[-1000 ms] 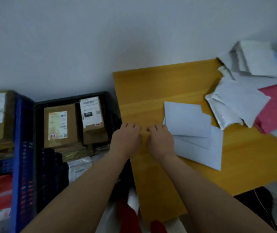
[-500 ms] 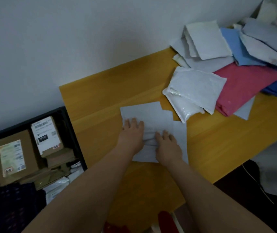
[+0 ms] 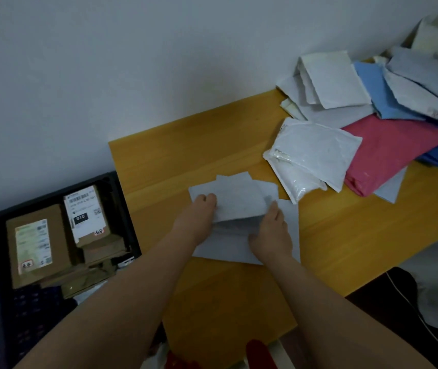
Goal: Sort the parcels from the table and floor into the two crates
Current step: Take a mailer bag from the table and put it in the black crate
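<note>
Both hands on a small stack of pale grey flat parcels [image 3: 235, 201] at mid-counter. Left hand [image 3: 199, 219] grips the stack's left edge, fingers curled over the top sheet. Right hand [image 3: 271, 233] holds the right edge, thumb up against the top parcel's side; grip narrow, closed on the paper. Top parcels lifted and tilted off the lowest sheet, which lies flat on the counter [image 3: 159, 166].

Bare wood lies open left of the stack out to the counter's left edge, and in front toward the near edge. Behind the stack, a clear strip runs to the wall.

To the right, a white padded mailer [image 3: 311, 153] sits just beside the stack, its lower corner almost touching. Behind it a pink parcel [image 3: 393, 147], overlapped by blue parcels [image 3: 372, 89] and more white and grey ones piled toward the counter's far right corner.

Dark crate [image 3: 116, 182] on the floor, tight against the counter's left edge. Inside it, two brown labelled boxes [image 3: 53, 246] stand on end, with more packets beneath.
</note>
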A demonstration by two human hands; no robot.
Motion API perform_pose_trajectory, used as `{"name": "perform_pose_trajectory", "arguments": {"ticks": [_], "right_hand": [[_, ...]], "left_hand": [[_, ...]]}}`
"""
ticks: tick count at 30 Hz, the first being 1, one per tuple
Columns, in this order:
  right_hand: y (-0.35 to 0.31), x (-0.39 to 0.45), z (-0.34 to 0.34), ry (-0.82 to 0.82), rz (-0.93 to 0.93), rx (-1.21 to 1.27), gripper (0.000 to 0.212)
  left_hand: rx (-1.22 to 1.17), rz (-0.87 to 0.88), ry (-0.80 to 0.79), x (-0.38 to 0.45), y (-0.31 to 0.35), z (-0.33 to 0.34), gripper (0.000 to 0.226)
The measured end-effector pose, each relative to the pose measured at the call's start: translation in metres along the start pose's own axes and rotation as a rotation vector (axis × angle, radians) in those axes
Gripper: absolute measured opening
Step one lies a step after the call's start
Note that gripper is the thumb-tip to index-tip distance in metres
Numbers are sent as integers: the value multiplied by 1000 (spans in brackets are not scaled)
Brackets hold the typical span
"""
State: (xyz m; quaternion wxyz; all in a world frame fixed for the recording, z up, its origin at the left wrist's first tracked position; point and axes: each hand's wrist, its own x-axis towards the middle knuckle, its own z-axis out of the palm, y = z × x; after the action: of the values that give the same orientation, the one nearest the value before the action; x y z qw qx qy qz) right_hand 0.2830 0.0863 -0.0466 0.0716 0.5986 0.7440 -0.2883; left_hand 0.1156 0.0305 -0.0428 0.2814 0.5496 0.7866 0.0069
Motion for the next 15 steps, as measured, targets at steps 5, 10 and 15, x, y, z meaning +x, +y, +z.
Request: {"name": "perform_pose_trajectory", "arguments": {"ticks": [5,10,15], "right_hand": [[-22,-4,-7,96,-33,147,89],[-56,-8,-10,203,-104,427,71],[-80,-14,-5,183,-47,720,67]], "left_hand": [[-99,8,269,-17,-24,-32,27],[-391,-18,370,-34,-40,-55,22],[-662,-72,432,-55,-53,-54,7]]}}
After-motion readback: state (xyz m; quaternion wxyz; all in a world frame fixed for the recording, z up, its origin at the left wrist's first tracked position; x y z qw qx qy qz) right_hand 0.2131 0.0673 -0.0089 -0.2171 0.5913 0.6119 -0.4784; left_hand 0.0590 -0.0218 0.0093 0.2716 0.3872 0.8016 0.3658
